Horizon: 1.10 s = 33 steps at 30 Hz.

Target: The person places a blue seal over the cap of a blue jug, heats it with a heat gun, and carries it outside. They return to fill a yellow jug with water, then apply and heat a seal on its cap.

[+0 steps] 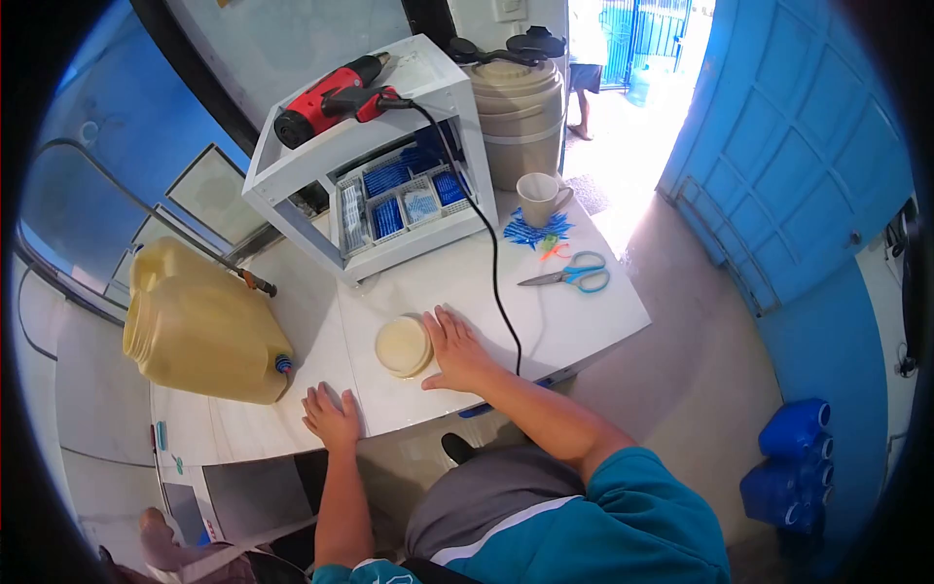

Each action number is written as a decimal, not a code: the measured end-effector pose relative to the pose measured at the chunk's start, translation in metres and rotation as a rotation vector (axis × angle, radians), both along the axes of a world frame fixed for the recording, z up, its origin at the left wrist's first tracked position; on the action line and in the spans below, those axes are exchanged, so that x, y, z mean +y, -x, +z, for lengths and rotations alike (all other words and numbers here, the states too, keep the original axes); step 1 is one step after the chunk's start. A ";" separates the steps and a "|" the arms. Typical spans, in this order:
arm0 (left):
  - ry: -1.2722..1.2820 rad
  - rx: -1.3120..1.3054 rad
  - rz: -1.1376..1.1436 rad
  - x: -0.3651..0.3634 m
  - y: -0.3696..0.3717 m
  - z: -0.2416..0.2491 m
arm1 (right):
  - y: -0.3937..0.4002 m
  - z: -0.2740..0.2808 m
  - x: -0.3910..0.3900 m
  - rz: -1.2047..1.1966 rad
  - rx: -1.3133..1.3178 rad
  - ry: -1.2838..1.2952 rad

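- Head view: right hand (455, 348) lies flat on the white table (584, 321), fingers spread and loose, thumb side touching the edge of a round cream lid (404, 346). It grips nothing; it only steadies the lid from the right.
- Left hand (331, 417) rests palm down near the table's front edge, fingers relaxed, empty, a little apart from the lid and just in front of the yellow jug (199, 331).
- The jug lies on its side at the table's left, its small blue cap (283, 364) pointing toward the lid, near it but not touching.
- The lid sits flat on the table between the jug's mouth and the black cord (491, 263) of the red heat gun (336, 99), which rests on top of the white shelf unit (370, 156).
- Judgement: to lift the lid cleanly, the fingers should curl over its rim rather than push sideways; a sideways shove may slide it against the jug.
- Judgement: keep the wrist clear of the cord just right of it, since a snag could tug the heat gun.
- Farther back: scissors (574, 274), mug (540, 198), blue ties (535, 232), well apart from both hands.
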<state>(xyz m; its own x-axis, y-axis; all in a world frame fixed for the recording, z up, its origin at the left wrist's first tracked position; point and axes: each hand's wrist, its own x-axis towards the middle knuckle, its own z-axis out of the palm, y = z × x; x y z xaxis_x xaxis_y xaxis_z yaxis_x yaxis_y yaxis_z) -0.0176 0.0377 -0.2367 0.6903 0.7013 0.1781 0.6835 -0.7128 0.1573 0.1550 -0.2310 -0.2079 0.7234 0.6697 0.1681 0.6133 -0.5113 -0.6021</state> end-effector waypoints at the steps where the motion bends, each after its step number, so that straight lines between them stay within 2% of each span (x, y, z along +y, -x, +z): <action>1: -0.010 0.021 0.003 -0.001 -0.001 0.000 | 0.002 -0.006 -0.008 -0.032 -0.084 0.053; 7: 0.005 0.104 0.062 -0.011 -0.001 -0.001 | 0.023 -0.017 -0.035 -0.024 -0.180 0.274; 14: 0.087 0.246 0.141 -0.036 0.002 0.007 | 0.026 -0.019 -0.049 0.003 -0.211 0.277; 33: 0.064 0.155 0.141 -0.066 0.024 0.007 | 0.027 -0.014 -0.047 0.070 -0.186 0.336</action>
<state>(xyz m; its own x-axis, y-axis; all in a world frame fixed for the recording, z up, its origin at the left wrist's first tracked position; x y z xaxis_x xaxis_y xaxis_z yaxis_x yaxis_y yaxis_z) -0.0418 -0.0286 -0.2296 0.6003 0.7992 0.0296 0.7952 -0.6004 0.0846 0.1277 -0.2775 -0.2222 0.6520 0.7562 0.0553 0.7365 -0.6143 -0.2831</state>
